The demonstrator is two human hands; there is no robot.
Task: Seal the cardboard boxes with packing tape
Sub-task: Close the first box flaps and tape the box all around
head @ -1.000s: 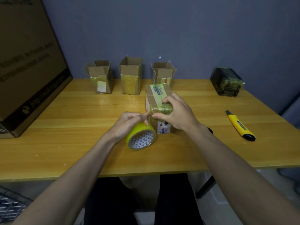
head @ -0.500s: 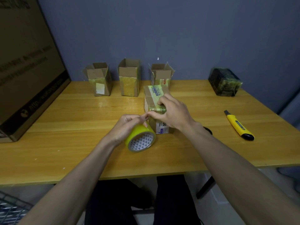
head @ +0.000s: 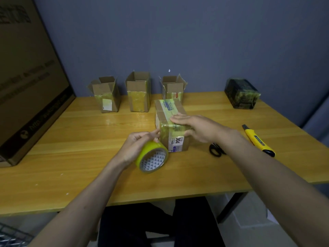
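Left hand (head: 137, 148) grips yellow tape roll (head: 152, 157) just left of the closed cardboard box (head: 171, 125), likely keeping the strip taut. Right hand (head: 194, 127) lies flat-fingered across the box top, apparently pressing tape down. Scissors (head: 216, 149) wait beneath right wrist.

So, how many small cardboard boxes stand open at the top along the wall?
3, in a row at the table's far edge: the left box, the middle box and the right box, partly hidden behind the taped box.
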